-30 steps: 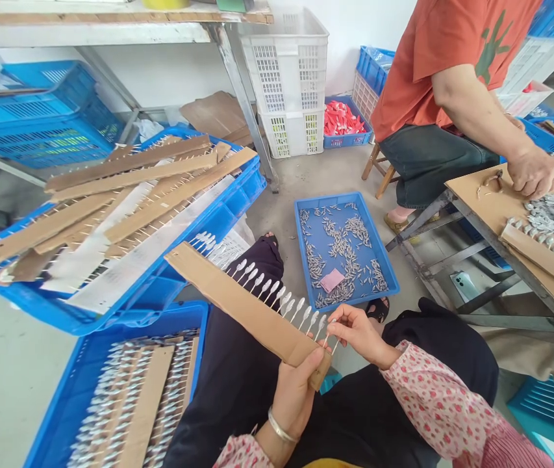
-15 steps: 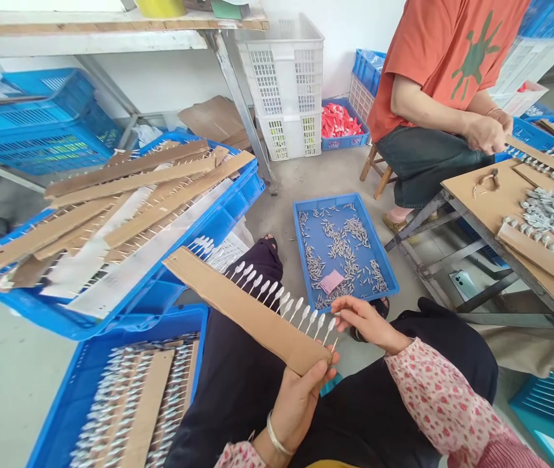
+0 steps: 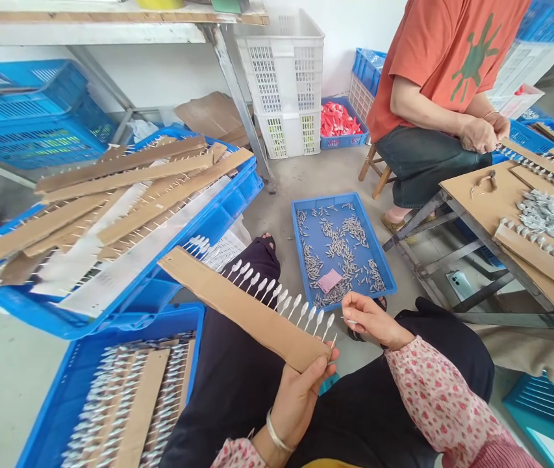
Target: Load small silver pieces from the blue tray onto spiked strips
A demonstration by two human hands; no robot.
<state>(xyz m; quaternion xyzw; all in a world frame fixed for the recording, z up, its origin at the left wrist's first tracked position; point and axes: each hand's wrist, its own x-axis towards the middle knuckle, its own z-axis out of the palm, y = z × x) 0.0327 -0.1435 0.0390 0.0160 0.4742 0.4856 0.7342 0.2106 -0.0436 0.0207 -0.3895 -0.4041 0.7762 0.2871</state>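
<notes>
Clock directions taken from the cardboard strip. Strip is held over the lap, running from 10 to 4 o'clock. Plain brown, flat, long and narrow, slightly worn edges, small mark near the 10 o'clock end. Row of silver pieces along its upper edge: shiny, leaf-shaped, each on a thin pin, tips pointing about 1 o'clock. Last pin at the 4 o'clock end looks bare.

Left hand, 5 o'clock: gripping the strip's near end, thumb on the face, fingers behind. Right hand, 3 o'clock: thumb and fingers pinched on a small, slim pale piece, mostly hidden; clear of the strip.

Blue tray at 2 o'clock, on the floor: loose silver bits, pink slip among them. Lower blue crate at 8: loaded strips. Upper blue crate at 10: strips with bare pins.
</notes>
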